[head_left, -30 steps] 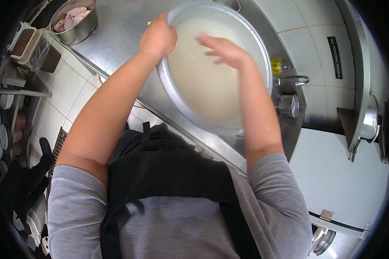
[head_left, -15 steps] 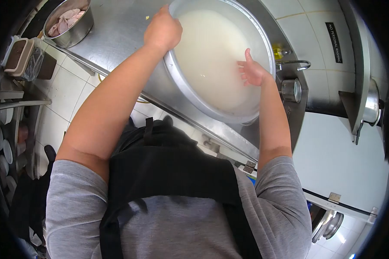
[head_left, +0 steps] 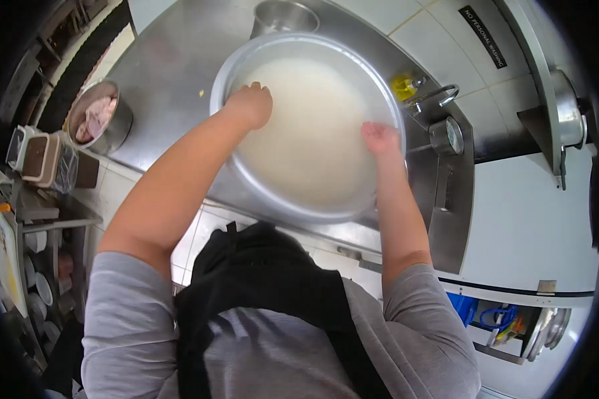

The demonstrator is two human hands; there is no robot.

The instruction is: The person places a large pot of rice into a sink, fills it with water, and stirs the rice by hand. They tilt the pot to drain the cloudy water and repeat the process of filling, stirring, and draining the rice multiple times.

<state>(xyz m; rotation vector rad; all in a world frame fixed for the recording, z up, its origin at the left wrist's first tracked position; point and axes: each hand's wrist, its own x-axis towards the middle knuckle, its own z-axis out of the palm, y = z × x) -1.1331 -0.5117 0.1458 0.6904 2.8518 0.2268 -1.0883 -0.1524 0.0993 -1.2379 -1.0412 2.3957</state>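
A large round metal basin (head_left: 279,209) holds cloudy whitish liquid (head_left: 306,133); what lies under its surface does not show. My left hand (head_left: 249,106) is over the basin's left side, just inside the rim, with its fingers curled in. At the right inner side my right hand (head_left: 381,138) is closed too, its knuckles close to the wall. Whether either hand has anything in it is hidden from this angle.
The basin stands on a steel counter (head_left: 163,73). A metal pot (head_left: 116,126) with raw meat (head_left: 96,118) is at the left, another steel pot (head_left: 283,14) behind the basin. A faucet (head_left: 439,96), yellow bottle (head_left: 402,88) and small pot (head_left: 446,136) are at the right.
My left hand has come off the rim to just inside the basin. My right hand, open before, has curled shut. The view has shifted, bringing the whole basin and a pot behind it into sight.
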